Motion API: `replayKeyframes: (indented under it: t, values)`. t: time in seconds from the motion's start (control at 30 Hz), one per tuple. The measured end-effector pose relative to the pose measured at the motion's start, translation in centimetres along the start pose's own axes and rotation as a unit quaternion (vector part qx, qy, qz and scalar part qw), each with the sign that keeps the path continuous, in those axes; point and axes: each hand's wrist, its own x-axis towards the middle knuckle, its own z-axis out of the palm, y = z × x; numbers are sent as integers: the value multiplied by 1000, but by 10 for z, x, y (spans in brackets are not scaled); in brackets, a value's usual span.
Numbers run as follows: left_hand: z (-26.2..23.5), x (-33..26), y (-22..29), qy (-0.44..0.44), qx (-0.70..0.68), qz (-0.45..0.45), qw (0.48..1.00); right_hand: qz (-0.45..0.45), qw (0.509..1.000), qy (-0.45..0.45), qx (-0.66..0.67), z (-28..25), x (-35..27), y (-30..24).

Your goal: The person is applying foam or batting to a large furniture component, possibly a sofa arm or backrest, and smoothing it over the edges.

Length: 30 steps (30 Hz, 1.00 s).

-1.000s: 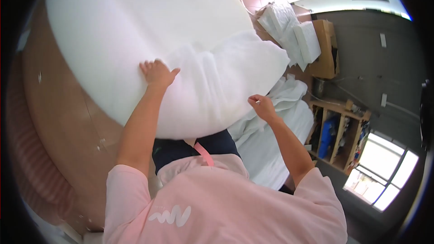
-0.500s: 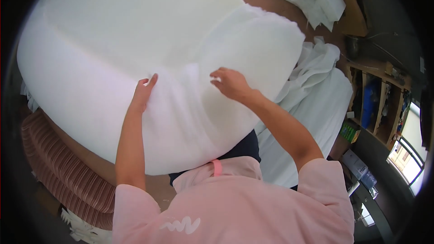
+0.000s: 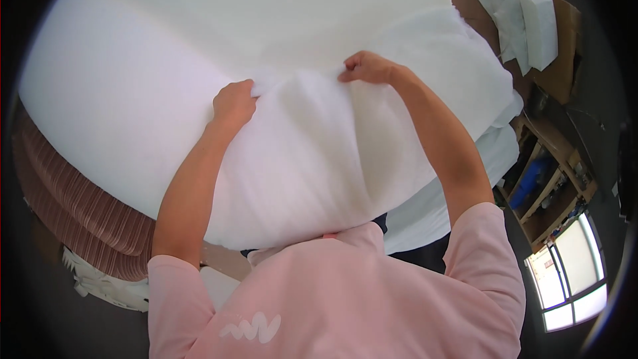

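A broad sheet of white, fluffy batting [image 3: 292, 159] drapes over a large white padded block [image 3: 306, 6] in front of me. My left hand [image 3: 234, 103] is closed on the batting's edge, its fingertips sunk into the fluff. To the right and a little farther away, my right hand [image 3: 367, 68] pinches the same edge. Between the two hands the edge is raised, and folds run down from it toward my body. The near part of the sheet hangs against my waist.
Brown striped cushions [image 3: 86, 193] are stacked at the left. White batting scraps [image 3: 495, 0] and a white foam block [image 3: 539, 30] lie at the far right beside a brown board [image 3: 565, 53]. A wooden shelf [image 3: 548, 186] and a window [image 3: 571, 279] are on the right.
Both hands have closed on the batting's edge and moved farther away, the right one also rightward. The sheet between them is pulled up into folds. The view has shifted.
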Motion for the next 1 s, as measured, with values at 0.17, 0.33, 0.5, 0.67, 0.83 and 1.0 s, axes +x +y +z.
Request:
replayKeyframes:
  t: [0.17,0.33,0.5,0.67,0.83,1.0]
  values:
    - [-40,-3,20,80,-177,38,980,-122,921,57,366,-17,-33,-39]
    - [-7,17,2,47,80,36,995,-130,886,433,-105,6,-2,-23]
    - [65,47,-1,-53,221,65,972,7,907,247,-341,60,62,26]
    - [45,60,-9,-107,141,16,984,54,906,263,-328,35,42,-32]
    - [40,65,-10,-97,89,9,991,-152,917,317,-191,58,12,-88]
    - [34,71,-7,-55,-18,-70,996,31,951,88,-293,99,47,-37]
